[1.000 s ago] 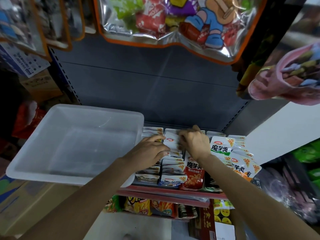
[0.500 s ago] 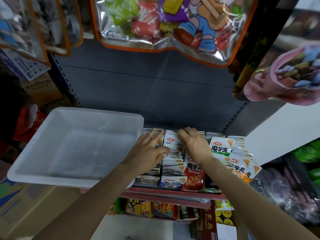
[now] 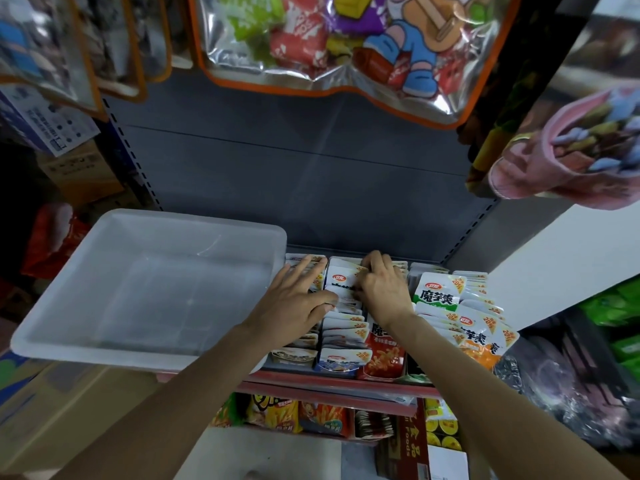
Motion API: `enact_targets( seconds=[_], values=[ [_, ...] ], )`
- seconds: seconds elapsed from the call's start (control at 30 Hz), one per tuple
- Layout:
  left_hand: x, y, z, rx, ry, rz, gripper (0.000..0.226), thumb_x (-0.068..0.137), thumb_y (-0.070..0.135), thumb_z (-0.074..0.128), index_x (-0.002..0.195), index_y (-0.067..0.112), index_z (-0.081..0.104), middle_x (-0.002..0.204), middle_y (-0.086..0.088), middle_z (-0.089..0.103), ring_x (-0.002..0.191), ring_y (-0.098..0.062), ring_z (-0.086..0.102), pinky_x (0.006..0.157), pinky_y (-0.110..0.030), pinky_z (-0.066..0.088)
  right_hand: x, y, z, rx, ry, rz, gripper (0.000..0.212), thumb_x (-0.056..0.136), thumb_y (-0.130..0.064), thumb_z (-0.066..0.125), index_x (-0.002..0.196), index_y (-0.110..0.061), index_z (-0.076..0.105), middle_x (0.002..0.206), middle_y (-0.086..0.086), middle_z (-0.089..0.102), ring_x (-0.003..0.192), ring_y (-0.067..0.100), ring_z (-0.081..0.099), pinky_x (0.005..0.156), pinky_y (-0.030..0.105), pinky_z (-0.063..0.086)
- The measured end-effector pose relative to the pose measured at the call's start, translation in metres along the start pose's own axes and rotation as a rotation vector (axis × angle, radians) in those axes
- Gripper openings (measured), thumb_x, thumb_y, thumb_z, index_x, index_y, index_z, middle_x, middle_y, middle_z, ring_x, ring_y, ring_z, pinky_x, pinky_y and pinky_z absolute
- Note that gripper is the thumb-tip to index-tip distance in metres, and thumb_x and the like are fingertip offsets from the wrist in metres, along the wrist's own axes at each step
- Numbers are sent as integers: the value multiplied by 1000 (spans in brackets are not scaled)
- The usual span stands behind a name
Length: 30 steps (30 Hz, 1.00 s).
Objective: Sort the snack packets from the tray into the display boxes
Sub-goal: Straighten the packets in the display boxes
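A white plastic tray [image 3: 104, 306] sits at the left of the shelf with nothing in it. To its right stand display boxes [image 3: 294, 365] packed with rows of white snack packets [image 3: 438, 292]. My left hand [image 3: 294, 303] lies flat with straight fingers on the leftmost rows of packets. My right hand [image 3: 384, 289] is beside it, fingers curled over the tops of the packets in the middle row [image 3: 341, 278], pinching them. The packets under both hands are partly hidden.
Large foil snack bags [image 3: 329, 43] hang overhead, and a pink bag [image 3: 571, 150] hangs at the right. A lower shelf [image 3: 311, 415] holds more snack packs. Cardboard boxes [image 3: 69, 410] stand at the lower left. A grey back panel [image 3: 294, 174] closes the shelf behind.
My left hand has spread flat and slid a little back onto the left rows. My right hand stays on the middle row, its fingers working among the packet tops.
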State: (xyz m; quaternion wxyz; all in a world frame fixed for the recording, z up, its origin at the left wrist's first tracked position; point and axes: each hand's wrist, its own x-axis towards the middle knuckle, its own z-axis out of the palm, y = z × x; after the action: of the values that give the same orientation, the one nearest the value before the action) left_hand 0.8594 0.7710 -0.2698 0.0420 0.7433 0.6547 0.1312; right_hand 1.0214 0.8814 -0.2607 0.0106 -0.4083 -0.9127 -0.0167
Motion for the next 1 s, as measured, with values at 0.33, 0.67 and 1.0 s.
enact_targets(
  seconds=[0.33,0.67,1.0],
  values=[
    [-2,-1,8,35,44,11,41,95,47,25,103,39,65,153,-10,25,143,-34,17,112,-50,14,-5,13,-13,157,65,27,12,90,-7,54,101,-10,58,101,7,65,93,28,60,77,31,42],
    [-2,2,4,19,34,-6,43,94,47,24,102,36,66,153,-10,28,142,-33,19,111,-51,17,-9,15,-18,249,20,-105,8,91,-18,57,91,-12,62,108,2,60,106,22,53,88,30,36],
    [8,10,-11,-6,-161,-128,36,98,42,36,130,33,51,159,1,3,146,-20,-6,116,-40,2,-16,20,-3,283,142,-107,21,77,5,66,91,-11,62,95,5,61,79,28,61,68,31,48]
  ],
)
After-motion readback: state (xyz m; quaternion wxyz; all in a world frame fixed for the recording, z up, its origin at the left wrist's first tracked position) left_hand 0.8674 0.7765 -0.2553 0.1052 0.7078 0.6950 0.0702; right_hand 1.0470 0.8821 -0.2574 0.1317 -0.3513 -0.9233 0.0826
